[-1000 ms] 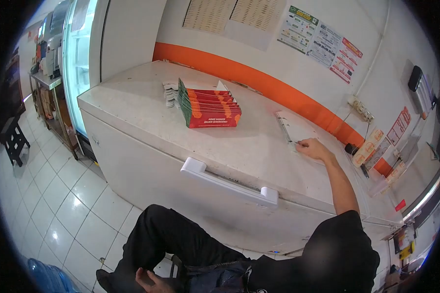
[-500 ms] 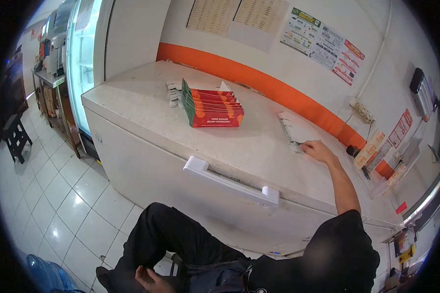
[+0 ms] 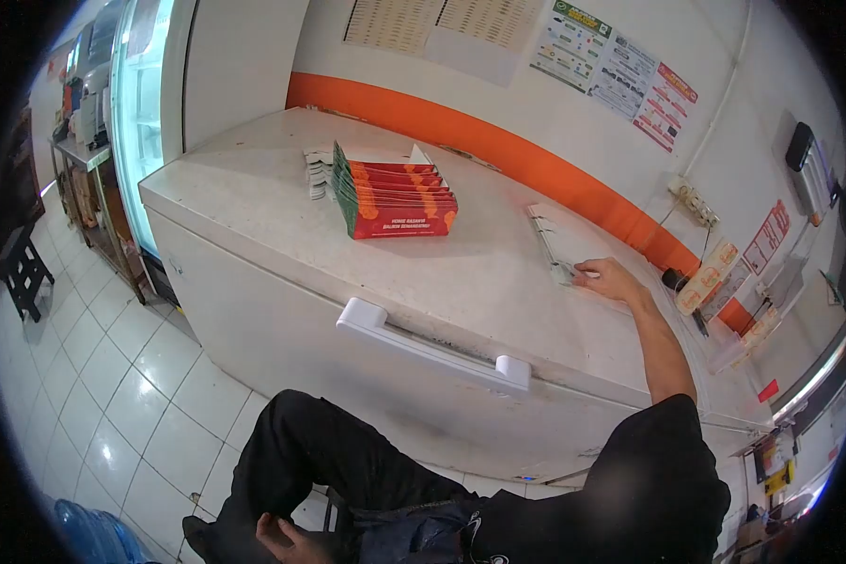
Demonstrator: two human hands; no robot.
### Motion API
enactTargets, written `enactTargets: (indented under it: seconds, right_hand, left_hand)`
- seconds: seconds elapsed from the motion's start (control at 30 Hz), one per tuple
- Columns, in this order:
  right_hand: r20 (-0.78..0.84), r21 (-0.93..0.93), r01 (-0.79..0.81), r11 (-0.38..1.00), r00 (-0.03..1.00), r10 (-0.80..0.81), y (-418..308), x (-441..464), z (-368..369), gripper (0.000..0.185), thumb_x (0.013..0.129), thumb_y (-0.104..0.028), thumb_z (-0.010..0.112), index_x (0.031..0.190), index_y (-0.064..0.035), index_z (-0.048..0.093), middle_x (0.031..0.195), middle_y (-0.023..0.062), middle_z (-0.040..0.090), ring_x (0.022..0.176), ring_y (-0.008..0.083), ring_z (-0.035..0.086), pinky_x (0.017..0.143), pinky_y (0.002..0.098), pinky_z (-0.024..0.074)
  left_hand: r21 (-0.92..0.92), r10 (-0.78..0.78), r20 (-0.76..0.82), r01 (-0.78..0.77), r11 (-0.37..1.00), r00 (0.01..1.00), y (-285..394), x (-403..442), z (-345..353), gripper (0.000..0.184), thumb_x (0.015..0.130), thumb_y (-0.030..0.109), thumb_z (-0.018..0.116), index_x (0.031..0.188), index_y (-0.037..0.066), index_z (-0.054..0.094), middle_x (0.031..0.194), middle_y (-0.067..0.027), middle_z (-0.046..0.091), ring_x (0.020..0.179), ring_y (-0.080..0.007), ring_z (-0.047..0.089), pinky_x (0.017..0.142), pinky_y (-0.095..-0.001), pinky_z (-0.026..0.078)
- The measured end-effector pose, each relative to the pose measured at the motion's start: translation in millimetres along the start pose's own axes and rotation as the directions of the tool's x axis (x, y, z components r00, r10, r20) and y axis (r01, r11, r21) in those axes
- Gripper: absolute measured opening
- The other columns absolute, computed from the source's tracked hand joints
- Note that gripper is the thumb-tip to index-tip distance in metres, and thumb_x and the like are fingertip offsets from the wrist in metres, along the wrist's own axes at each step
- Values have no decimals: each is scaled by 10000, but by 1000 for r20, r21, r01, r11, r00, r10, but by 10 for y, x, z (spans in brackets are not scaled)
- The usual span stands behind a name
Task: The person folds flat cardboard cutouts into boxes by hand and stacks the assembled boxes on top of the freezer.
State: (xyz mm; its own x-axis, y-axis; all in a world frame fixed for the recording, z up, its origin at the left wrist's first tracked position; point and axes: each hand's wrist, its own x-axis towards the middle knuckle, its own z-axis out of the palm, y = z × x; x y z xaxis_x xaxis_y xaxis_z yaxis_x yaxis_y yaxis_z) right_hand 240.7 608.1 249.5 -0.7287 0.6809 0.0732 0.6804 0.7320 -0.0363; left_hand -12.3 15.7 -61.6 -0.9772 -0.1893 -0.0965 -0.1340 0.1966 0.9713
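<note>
On the white chest freezer lid, my right hand is at the near end of a narrow white flat stack. Its thumb and fingertips are pinched together on the stack's edge, where a small greyish, shiny part shows; what exactly they grip is too small to tell. Low in the view, my left hand rests by my lap, fingers loosely bent and apart, with nothing seen in it. Further left on the lid stands a fanned row of folded red and green printed cartons, white flaps behind them.
The freezer handle juts from the front edge. A power strip hangs on the wall at right, above an orange-and-cream box. At left are a lit glass-door fridge, a black stool and a blue water bottle.
The view has shifted slightly, so the cartons and freezer appear a little further left and higher. My right hand stays at the white stack, its fingers slightly repositioned. My left hand has hardly moved.
</note>
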Motion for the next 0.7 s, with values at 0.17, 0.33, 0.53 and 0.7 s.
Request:
enactTargets:
  seconds: [0.17, 0.33, 0.53, 0.7]
  right_hand:
    - [-4, -173, 73, 982, 997, -75, -82, 67, -17, 554, 973, -442, 673, 1279, 21, 687, 1187, 238, 725, 1080, 378, 709, 952, 400, 549]
    - [-76, -313, 278, 908, 946, -316, 60, 197, 143, 403, 1003, -343, 607, 1178, 7, 705, 993, 242, 738, 917, 420, 711, 844, 470, 565]
    - [-53, -476, 155, 866, 978, -204, 330, 560, 371, 279, 982, -239, 588, 1076, 8, 677, 872, 247, 716, 803, 434, 699, 762, 529, 555]
    - [-394, -385, -130, 914, 918, -35, 288, 597, 356, 248, 994, -209, 556, 1079, -1, 661, 854, 255, 709, 806, 440, 698, 753, 548, 547]
  left_hand:
    - [-14, -1, -1, 1, 1000, 1000, -86, 9, 15, 352, 1005, 91, 606, 1326, -48, 569, 1262, -253, 652, 1168, -356, 640, 1012, -415, 522]
    - [57, -3, 4, 3, 998, 1000, 143, -30, -23, 343, 1005, 98, 612, 1315, -46, 579, 1261, -247, 653, 1157, -351, 643, 1002, -420, 522]
    - [33, -6, -11, 6, 999, 1000, -8, 6, 4, 341, 1004, 104, 627, 1315, -31, 586, 1264, -248, 654, 1159, -350, 644, 1007, -426, 523]
    - [53, 20, -87, -15, 998, 996, -244, 39, 96, 285, 1026, 57, 549, 1304, 2, 565, 1277, -185, 613, 1217, -317, 592, 1063, -435, 470]
